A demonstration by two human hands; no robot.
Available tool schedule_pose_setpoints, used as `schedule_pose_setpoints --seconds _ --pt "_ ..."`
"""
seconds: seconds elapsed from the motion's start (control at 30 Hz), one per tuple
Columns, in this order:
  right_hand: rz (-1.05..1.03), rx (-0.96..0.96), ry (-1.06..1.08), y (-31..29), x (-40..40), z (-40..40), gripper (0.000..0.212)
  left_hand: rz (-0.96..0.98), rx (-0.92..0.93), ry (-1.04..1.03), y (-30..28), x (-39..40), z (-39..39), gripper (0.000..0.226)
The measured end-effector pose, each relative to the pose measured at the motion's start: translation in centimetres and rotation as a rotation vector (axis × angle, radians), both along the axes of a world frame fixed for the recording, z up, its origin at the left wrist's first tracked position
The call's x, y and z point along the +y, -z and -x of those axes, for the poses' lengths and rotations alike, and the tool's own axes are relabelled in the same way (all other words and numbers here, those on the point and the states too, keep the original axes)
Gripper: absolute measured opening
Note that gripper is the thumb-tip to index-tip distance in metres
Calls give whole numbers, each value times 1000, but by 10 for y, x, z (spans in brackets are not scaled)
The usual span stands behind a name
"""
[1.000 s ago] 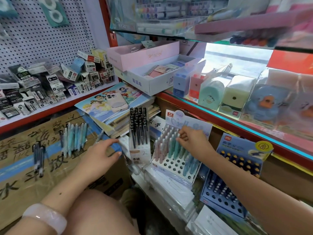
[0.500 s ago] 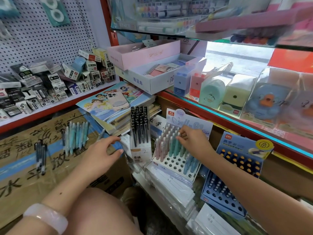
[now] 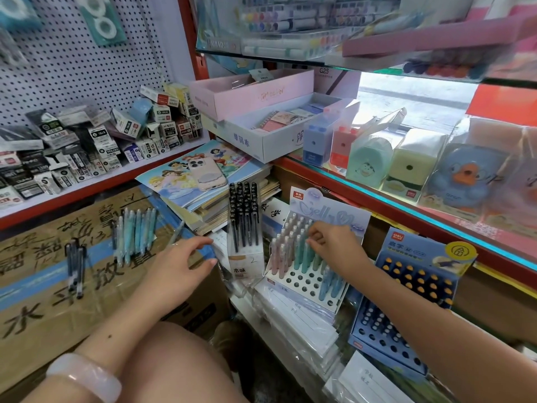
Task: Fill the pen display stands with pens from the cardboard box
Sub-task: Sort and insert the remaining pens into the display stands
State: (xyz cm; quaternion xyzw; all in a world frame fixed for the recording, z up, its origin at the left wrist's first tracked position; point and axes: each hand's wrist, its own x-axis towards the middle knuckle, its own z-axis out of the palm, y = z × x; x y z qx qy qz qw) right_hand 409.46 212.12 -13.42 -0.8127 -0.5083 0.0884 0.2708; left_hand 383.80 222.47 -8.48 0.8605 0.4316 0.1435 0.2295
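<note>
A white display stand holds pink, green and blue pens, with several empty holes in its front rows. My right hand is over its middle rows, fingertips curled round the top of a green pen standing there. On the taped cardboard box at the left, a batch of pastel blue pens and a few dark pens lie loose. Near the box's right edge rests my left hand, fingers relaxed and holding nothing. One single pen lies just beyond its fingers.
A narrow stand of black pens sits between my hands. A blue stand with yellow-tipped pens is at the right. Behind lie stacked notebooks with a phone. A red shelf edge and a glass shelf hang overhead.
My left hand has slid slightly right along the box edge. My right hand has stayed on the pen tops in the white stand, its fingers shifting a little.
</note>
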Motion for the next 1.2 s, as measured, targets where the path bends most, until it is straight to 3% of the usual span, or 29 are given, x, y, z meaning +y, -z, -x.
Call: schedule_pose_setpoints --seconds 0.23,0.37,0.47,0.63,1.0,1.2 --pt "134 -61 -14 -9 4 2 12 15 -34 -33 -2 14 14 40" --pt "-43 31 -18 -39 26 15 12 31 -111 -115 4 34 30 32" --pt "-148 177 -159 -58 62 47 17 49 -240 -234 8 48 43 24" --pt "-52 275 -379 -57 137 112 24 71 -306 -354 23 80 84 18" --pt "124 290 -590 -29 262 227 37 220 -244 -711 58 165 191 19" --pt "120 307 -542 -16 291 237 33 290 -55 -723 81 201 175 43"
